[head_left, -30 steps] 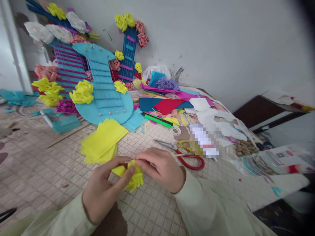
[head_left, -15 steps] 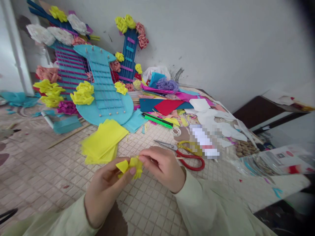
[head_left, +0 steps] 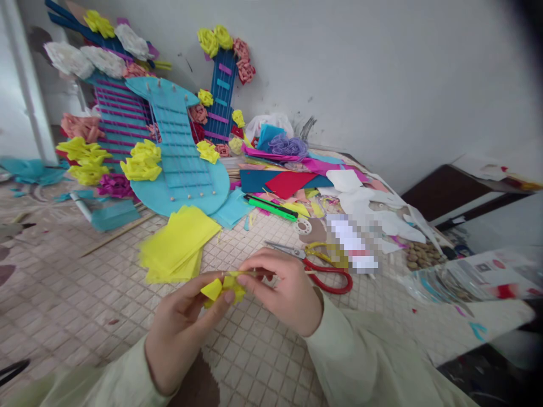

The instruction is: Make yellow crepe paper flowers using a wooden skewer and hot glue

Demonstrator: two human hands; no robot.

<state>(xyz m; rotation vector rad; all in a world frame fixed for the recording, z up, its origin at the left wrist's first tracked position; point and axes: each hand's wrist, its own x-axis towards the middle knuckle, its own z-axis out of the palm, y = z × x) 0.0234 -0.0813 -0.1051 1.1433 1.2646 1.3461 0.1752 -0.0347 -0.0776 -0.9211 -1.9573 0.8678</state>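
Between the thumb and fingers of my left hand (head_left: 186, 316) is a folded yellow paper flower (head_left: 212, 290), its petals pointed and crumpled. My right hand (head_left: 282, 285) is closed at the flower's right side, pinching a thin wooden stick (head_left: 313, 272) that lies along the flower's top edge and pokes out past the knuckles. Part of the stick is hidden by my fingers. A fanned stack of yellow paper sheets (head_left: 178, 243) lies just beyond my left hand. Scissors (head_left: 324, 277) with red and yellow handles lie beyond my right hand, blades pointing left.
Behind stands a light-blue cardboard guitar (head_left: 186, 152) with strings and paper flowers. A green cutter (head_left: 274, 207), a white ring (head_left: 302, 226), purple yarn (head_left: 288, 146) and paper scraps (head_left: 369, 203) spread across the table (head_left: 93, 294). At right are peanuts (head_left: 422, 257) and a plastic bag (head_left: 462, 277).
My right hand has shifted slightly, its thumb now lower on the flower's right side. More of the stick shows along the flower's top. The left hand keeps its grip.
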